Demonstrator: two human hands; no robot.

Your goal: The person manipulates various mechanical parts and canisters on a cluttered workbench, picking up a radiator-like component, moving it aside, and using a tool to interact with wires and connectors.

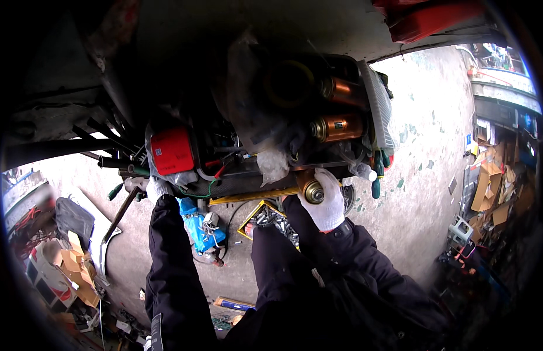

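Note:
My right hand [328, 205], in a white knitted glove, is closed round a copper-coloured gas canister [313, 192], its gold valve end facing me, just below the edge of a dark tool tray. Two similar canisters, a lower one [337, 127] and an upper one [344, 92], lie on their sides in the tray. My left hand [158, 188], also gloved in white, is at the tray's left end, below a red box [173, 152] in clear plastic. The fingers of that hand are hidden in shadow and plastic.
Red-handled pliers [222, 169] and a green-handled screwdriver [376, 181] are at the tray's edge. On the floor below are a yellow bin [255, 217] of metal parts and a blue bag [195, 227]. Cardboard boxes [488, 184] pile up at the right. Dark overhead panels hang low above the tray.

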